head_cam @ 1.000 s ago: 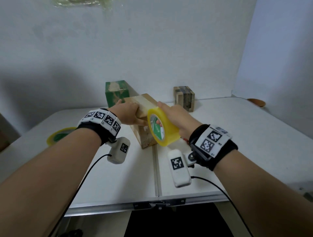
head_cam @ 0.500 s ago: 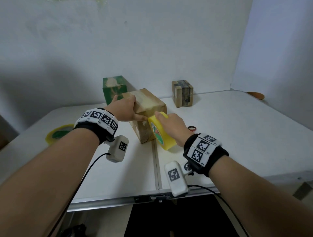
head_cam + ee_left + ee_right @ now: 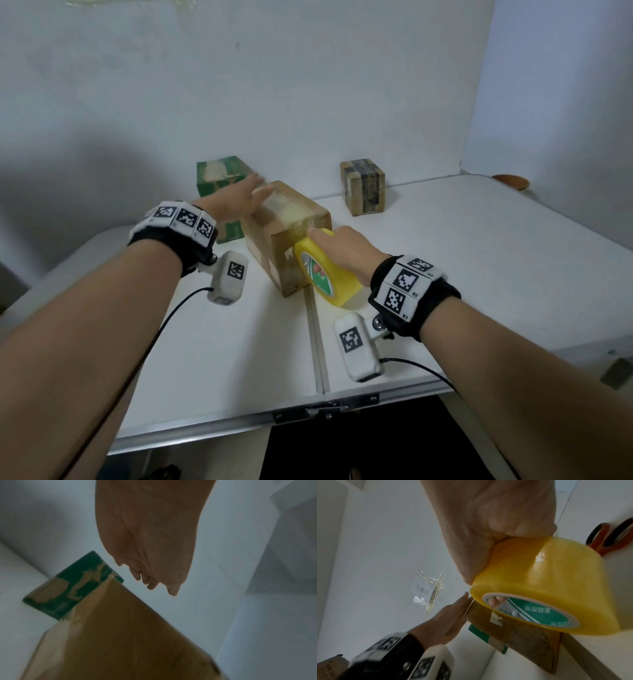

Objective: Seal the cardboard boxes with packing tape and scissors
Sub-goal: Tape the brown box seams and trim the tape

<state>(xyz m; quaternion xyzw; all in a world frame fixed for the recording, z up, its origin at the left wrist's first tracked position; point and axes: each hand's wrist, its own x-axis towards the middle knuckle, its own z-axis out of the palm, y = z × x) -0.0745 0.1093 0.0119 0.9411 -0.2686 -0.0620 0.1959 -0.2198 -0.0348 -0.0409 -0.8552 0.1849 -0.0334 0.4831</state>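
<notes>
Right hand point(image 3: 346, 248) grip: wrapped over the yellow tape roll point(image 3: 327, 274), one fingertip showing through the core in the right-wrist view. Roll sits against the near face of the brown cardboard box point(image 3: 274, 246), low on it, just off the table point(image 3: 479, 274). Left hand point(image 3: 236, 202) is flat with fingers straight, lying along the box's top far edge, holding nothing.

Risks, as I read it:
- tape laid over the top looks wrinkled and cloudy; without the left palm pressing it down it may lift.
- pulling the roll down could slide or tip the box if the left hand eases off.
- scissors point(image 3: 611, 536) lie beyond the roll on the right; cutting needs a free hand, and slack tape may fold onto itself.

Green box point(image 3: 219, 178) stands just behind the brown one.
</notes>
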